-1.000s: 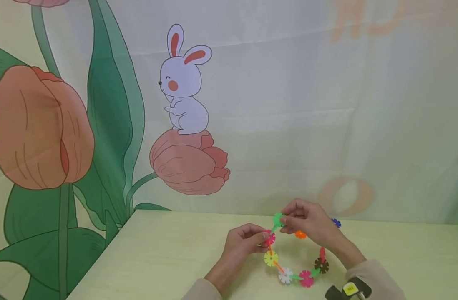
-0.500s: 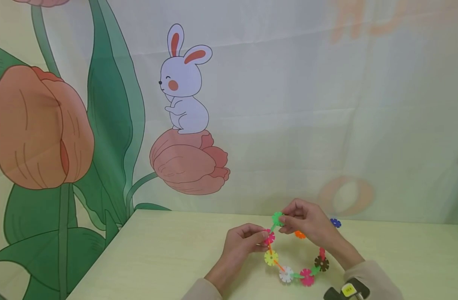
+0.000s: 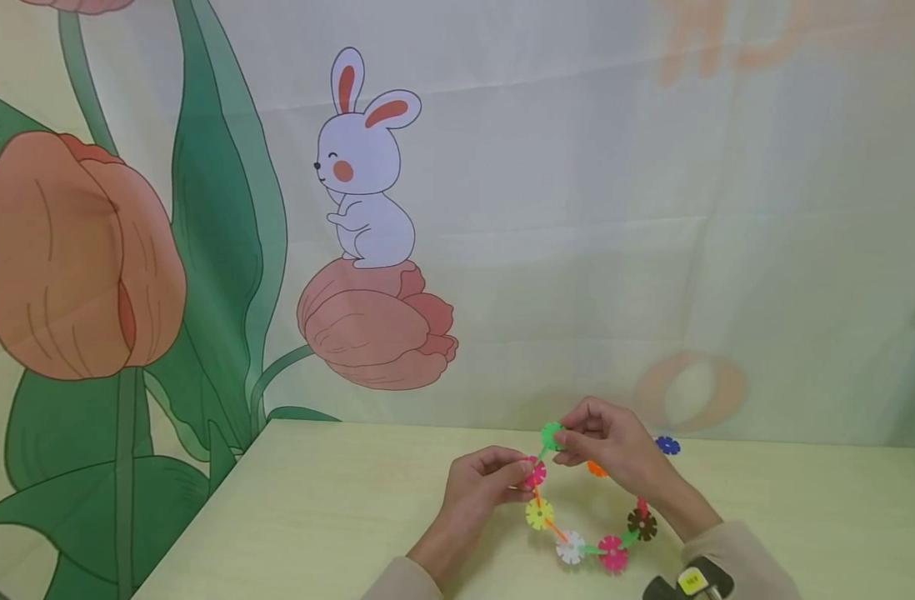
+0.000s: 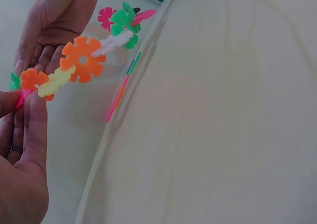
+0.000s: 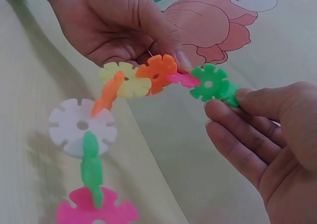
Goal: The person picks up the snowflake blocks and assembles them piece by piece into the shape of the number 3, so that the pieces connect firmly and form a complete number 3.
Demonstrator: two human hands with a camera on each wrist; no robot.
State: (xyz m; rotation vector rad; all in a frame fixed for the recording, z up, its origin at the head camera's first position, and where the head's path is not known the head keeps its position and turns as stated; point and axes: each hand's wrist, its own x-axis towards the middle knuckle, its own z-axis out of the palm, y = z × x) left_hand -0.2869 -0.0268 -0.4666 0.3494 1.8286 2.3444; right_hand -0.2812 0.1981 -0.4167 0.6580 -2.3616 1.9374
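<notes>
In the head view, a chain of notched plastic snowflake discs curves below my hands in a ring-like shape. My left hand (image 3: pixel 476 492) pinches a pink disc (image 3: pixel 534 472) between thumb and fingers. Thumb and fingertips of my right hand (image 3: pixel 615 442) grip green pieces at the upper end; one green disc (image 3: pixel 552 436) faces out. Below the pink disc follow a yellow disc (image 3: pixel 539 514), a white disc (image 3: pixel 571 547), another pink disc (image 3: pixel 612 552) and a brown disc (image 3: pixel 642 524). In the right wrist view, an orange disc (image 5: pixel 157 74) sits close to my left fingertips.
A blue disc (image 3: pixel 667 445) and an orange disc (image 3: pixel 597 468) show near my right hand; whether they join the chain is hidden. The light wooden table (image 3: pixel 337 517) meets a printed cloth backdrop (image 3: pixel 540 250) with tulips and a rabbit.
Both hands keep their grips and have hardly moved. The green disc and the pink one have shifted very slightly left in the view, along with the backdrop.
</notes>
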